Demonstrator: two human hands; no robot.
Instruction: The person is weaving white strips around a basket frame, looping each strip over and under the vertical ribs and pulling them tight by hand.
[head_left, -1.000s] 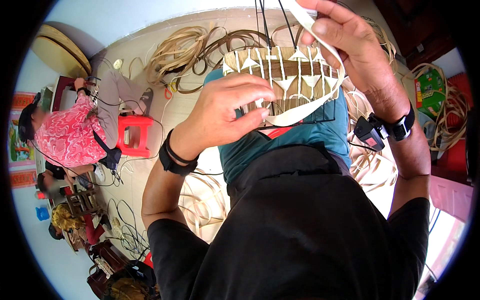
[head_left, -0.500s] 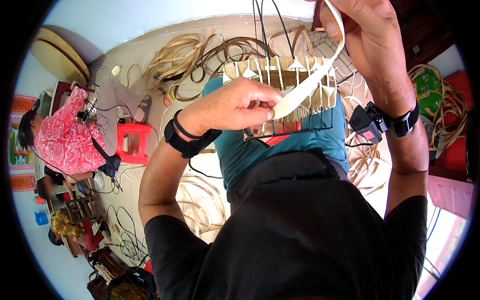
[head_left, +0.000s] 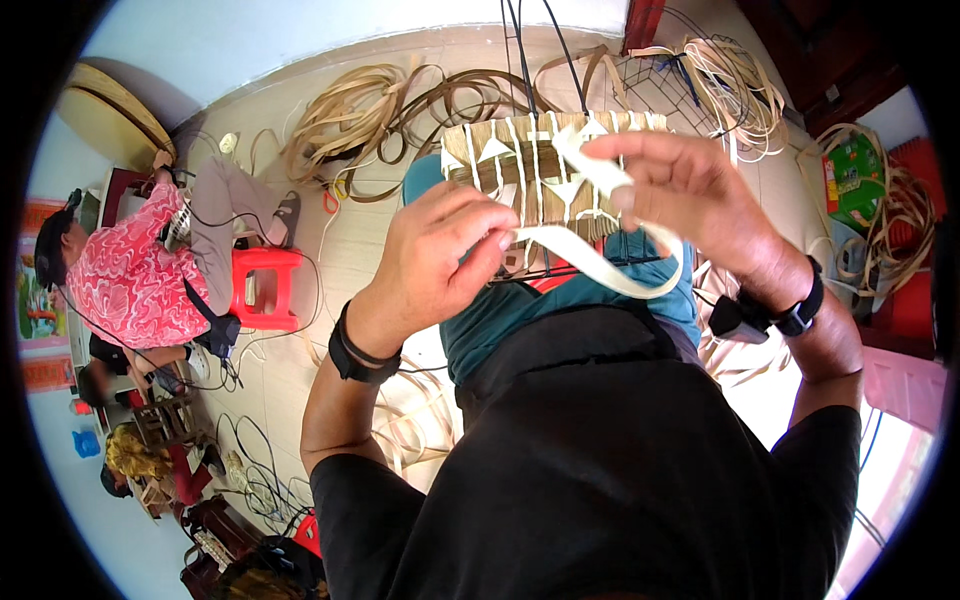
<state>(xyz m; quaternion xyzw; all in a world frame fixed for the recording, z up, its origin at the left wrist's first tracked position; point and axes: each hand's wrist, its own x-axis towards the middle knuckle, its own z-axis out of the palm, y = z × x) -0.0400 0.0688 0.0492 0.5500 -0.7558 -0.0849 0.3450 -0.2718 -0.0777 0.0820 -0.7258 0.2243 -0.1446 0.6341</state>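
Note:
A pale flat weaving strip (head_left: 590, 265) hangs in a loop between my two hands, above my lap. My left hand (head_left: 435, 262) is closed, pinching one part of it between thumb and fingertips. Farther right, my right hand (head_left: 700, 195) is slightly blurred and holds the strip near its free end, which points up and left. Below the hands, a partly woven basket (head_left: 525, 165) with brown wooden-looking slats, white lashings and a black wire frame rests across my knees. My hands and the strip hide part of its near side.
Coiled tan strips (head_left: 345, 120) lie on the floor beyond the basket, with another bundle (head_left: 735, 95) at the far right. A red stool (head_left: 265, 285) stands to the left, near a seated person in a pink patterned shirt (head_left: 135, 275). More strips (head_left: 895, 220) are at the right.
My right hand has come down and nearer from the upper right, slackening the taut strip into a loop. My left hand has shifted left and slightly nearer, still pinching the strip.

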